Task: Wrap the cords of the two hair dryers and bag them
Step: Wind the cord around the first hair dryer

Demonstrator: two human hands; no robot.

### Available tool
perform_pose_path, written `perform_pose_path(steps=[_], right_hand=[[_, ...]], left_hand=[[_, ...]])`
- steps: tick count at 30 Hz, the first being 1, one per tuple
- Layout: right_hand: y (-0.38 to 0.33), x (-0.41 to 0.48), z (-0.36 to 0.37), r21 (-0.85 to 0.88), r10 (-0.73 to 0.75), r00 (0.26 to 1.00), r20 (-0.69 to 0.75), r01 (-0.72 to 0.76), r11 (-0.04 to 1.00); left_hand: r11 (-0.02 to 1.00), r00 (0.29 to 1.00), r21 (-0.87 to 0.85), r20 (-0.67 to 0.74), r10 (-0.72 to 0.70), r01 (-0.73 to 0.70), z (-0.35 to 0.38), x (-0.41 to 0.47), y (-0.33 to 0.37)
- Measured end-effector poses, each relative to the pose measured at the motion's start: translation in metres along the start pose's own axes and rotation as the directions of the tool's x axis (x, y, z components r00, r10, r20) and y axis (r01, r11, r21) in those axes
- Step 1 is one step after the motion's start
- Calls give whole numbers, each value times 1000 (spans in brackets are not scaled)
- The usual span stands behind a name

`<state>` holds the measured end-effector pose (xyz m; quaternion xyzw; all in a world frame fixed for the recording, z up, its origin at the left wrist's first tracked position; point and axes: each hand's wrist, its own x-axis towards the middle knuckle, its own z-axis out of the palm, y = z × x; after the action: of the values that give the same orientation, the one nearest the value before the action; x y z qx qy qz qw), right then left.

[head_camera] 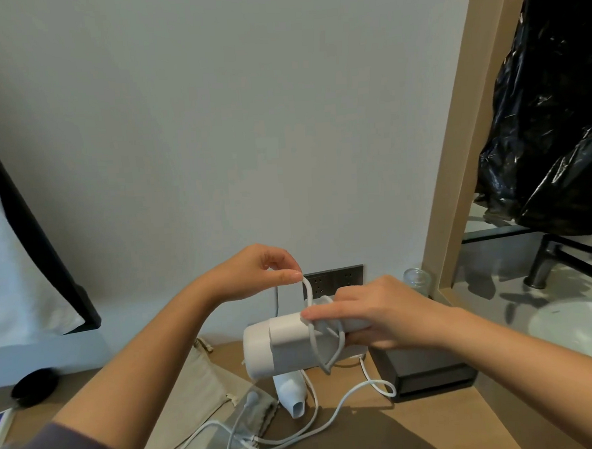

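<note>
Hair dryer (283, 345), white, held sideways in the air above the table (435, 423), handle hanging down. Right hand (378, 316) wraps the rear of the barrel, with the forefinger laid flat on top to pin a turn of cord (308, 292). Left hand (256, 271) pinches a raised loop of that cord between thumb and fingertip, just above the barrel. A couple of loose turns are on the barrel; the rest trails in slack curves on the table.

Handling guess: light hard plastic shell, smooth and likely slippery, so grip round the barrel. The cord is soft but springy, so turns may slide off unless pinned and kept under tension.

Beige cloth bag (196, 380) lies flat on the table near the left forearm. A grey cord and grey shape rest on it, possibly the second dryer, cannot tell. Black box (422, 372) sits under the right wrist, wall socket (335, 279) behind.
</note>
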<state>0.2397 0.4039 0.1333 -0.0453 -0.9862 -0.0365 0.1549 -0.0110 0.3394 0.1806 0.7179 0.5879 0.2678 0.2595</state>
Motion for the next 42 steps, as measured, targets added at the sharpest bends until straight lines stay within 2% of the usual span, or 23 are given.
perform_pose_path(steps=[7, 11, 16, 23, 33, 37, 42], right_hand=[[16, 4, 8, 41, 97, 995, -14, -96, 995], [24, 13, 12, 134, 200, 978, -59, -191, 972], [30, 28, 13, 252, 359, 928, -102, -325, 912], [37, 41, 0, 401, 536, 837, -109, -456, 794], [40, 41, -29, 596, 592, 800, -96, -430, 678], [40, 42, -40, 600, 599, 796, -88, -438, 670], [37, 43, -49, 568, 593, 800, -94, -446, 692]], left_hand=[[997, 973, -54, -227, 45, -59, -9, -18, -3], [988, 960, -89, -265, 95, -122, -7, -33, 6], [976, 975, -162, -192, 113, -145, 7, -49, 15], [991, 1000, -135, -11, 2, -3, 33, -48, -12], [986, 984, 59, 81, -160, 155, 57, -32, -56], [980, 982, 119, 81, -171, 161, 77, -17, -54], [980, 981, 94, 75, -181, 174, 95, 6, -41]])
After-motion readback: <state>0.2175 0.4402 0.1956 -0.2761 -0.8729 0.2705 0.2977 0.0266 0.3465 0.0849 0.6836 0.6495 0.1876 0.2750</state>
